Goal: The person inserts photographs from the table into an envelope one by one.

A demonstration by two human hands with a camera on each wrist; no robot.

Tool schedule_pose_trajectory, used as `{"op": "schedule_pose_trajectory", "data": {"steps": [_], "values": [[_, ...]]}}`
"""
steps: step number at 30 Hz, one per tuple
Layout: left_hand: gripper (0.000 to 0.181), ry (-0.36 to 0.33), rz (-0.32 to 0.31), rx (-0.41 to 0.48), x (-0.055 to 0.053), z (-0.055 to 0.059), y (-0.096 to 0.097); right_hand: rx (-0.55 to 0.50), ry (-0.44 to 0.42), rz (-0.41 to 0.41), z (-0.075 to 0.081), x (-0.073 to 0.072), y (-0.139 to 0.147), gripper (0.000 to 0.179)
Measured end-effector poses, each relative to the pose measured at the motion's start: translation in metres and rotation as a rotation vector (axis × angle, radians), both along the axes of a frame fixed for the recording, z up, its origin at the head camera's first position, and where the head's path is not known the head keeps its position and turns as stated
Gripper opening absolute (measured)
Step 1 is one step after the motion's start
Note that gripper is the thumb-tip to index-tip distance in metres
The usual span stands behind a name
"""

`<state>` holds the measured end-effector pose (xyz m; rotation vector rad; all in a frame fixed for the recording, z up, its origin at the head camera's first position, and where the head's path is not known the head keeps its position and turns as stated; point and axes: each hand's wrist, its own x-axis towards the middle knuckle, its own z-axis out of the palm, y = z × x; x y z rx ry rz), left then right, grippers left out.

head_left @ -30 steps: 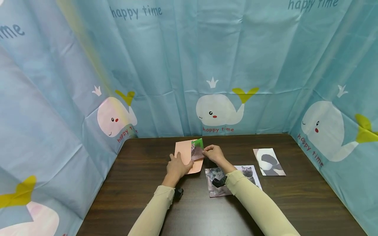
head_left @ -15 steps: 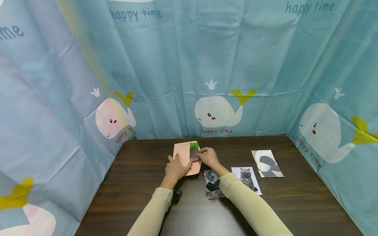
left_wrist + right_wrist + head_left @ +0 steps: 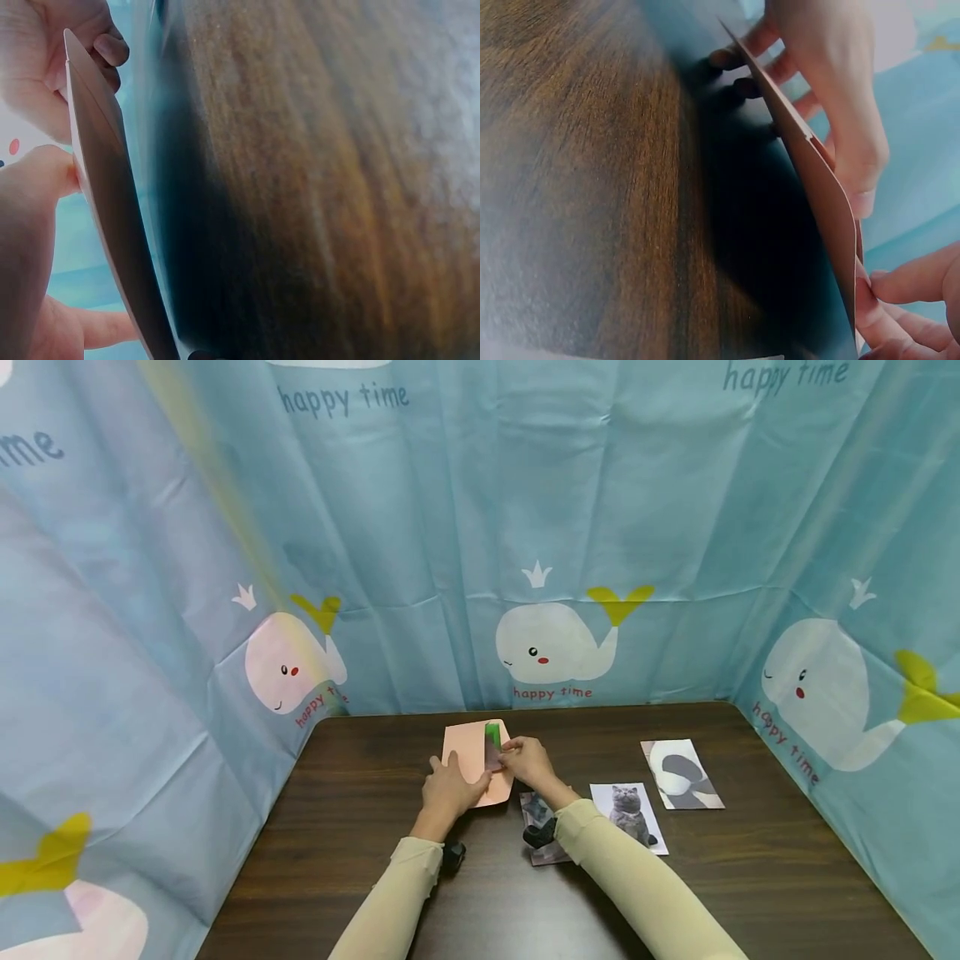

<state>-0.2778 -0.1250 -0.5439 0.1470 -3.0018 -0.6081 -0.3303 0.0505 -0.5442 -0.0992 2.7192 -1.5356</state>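
A peach-coloured envelope (image 3: 465, 750) is held near the back middle of the table, its open side and flap facing right. My left hand (image 3: 446, 789) grips its left and lower part, thumb on the upper face; in the right wrist view several fingers (image 3: 761, 34) reach round its far edge. A photo (image 3: 492, 747) with green and greyish-brown areas sits partly inside, the rest of it hidden. My right hand (image 3: 528, 762) pinches the photo's outer edge at the opening. The wrist views show the envelope (image 3: 829, 202) tilted above the tabletop.
Below the right forearm lies a dark cat photo (image 3: 542, 810), partly covered, beside a grey cat photo (image 3: 627, 814) on white. Farther right is another grey-and-white photo (image 3: 682, 774). A blue whale-print curtain (image 3: 420, 635) encloses the table (image 3: 345, 827) at back and sides.
The photo has slid left, deeper into the envelope, and less of it shows. My right hand has moved left with it, while the left hand keeps its grip.
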Motion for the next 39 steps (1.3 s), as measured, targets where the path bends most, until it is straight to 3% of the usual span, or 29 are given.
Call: {"op": "schedule_pose_trajectory", "data": {"steps": [8,24,39], "values": [[0.098,-0.011,0.005,-0.026,-0.005,-0.004,-0.001,0.035,0.01,0.006,0.0,-0.001,-0.005,0.021],[0.102,-0.049,0.016,-0.031,-0.004,0.001,0.0,0.127,-0.005,-0.034,-0.004,-0.005,-0.019,0.018],[0.101,-0.053,0.022,-0.033,-0.002,0.004,0.001,0.103,-0.003,-0.006,-0.005,-0.004,-0.02,0.014]]}}
